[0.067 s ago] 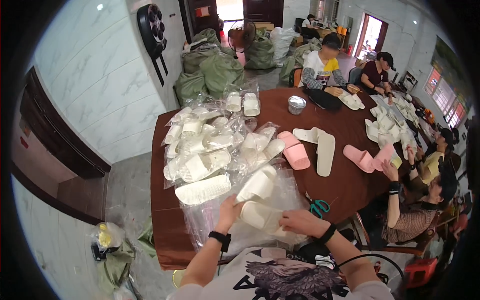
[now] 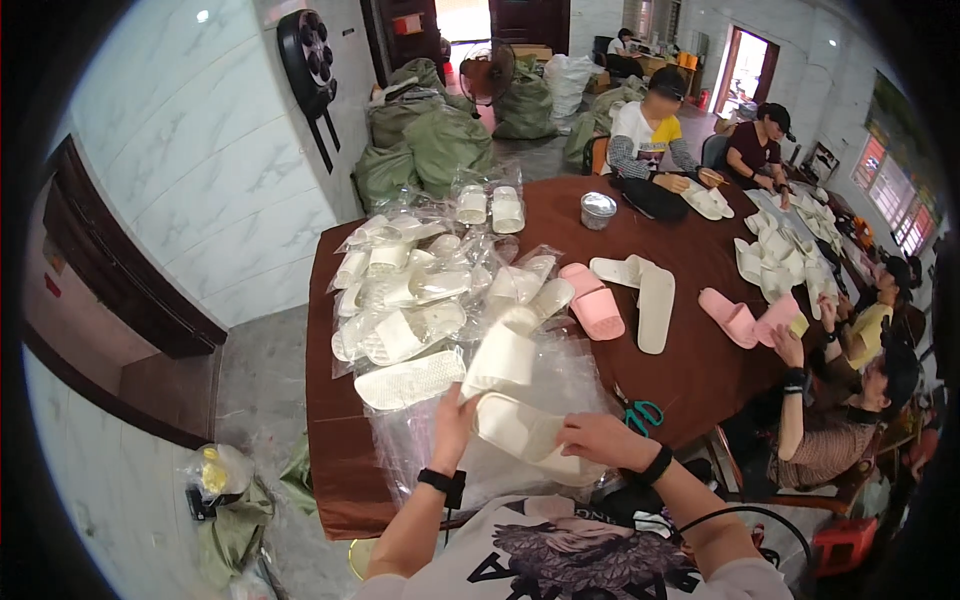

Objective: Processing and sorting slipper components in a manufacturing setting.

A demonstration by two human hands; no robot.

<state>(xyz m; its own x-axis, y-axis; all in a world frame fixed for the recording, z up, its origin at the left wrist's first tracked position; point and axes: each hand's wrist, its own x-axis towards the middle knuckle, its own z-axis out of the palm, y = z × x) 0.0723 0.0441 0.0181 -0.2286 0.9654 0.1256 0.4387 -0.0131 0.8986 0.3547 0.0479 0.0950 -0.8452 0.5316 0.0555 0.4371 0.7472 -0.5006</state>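
Note:
My left hand [image 2: 453, 432] is closed on a cream slide slipper [image 2: 500, 362], tilted up with its toe end pointing away from me. A second cream slipper [image 2: 512, 424] lies across just below it, touching or nearly touching the left fingers. At that one's right end my right hand [image 2: 607, 442] has its fingers bent around the edge. Both slippers are over a stack of clear plastic bags [image 2: 400, 445] at the table's near edge. Another cream slipper [image 2: 410, 380] lies flat beside the bags, left of my left hand.
Bagged cream slippers [image 2: 400, 270] heap on the left of the brown-covered table [image 2: 690, 400]. Pink slippers [image 2: 595, 305], an unbagged cream pair [image 2: 655, 310], teal-handled scissors [image 2: 640, 415] and a foil-like bowl [image 2: 598, 210] lie rightward. Co-workers sit along the far and right sides.
The slipper in my left hand has shifted slightly up and left, standing steeper. The lower slipper moved a little left. Both hands keep their hold.

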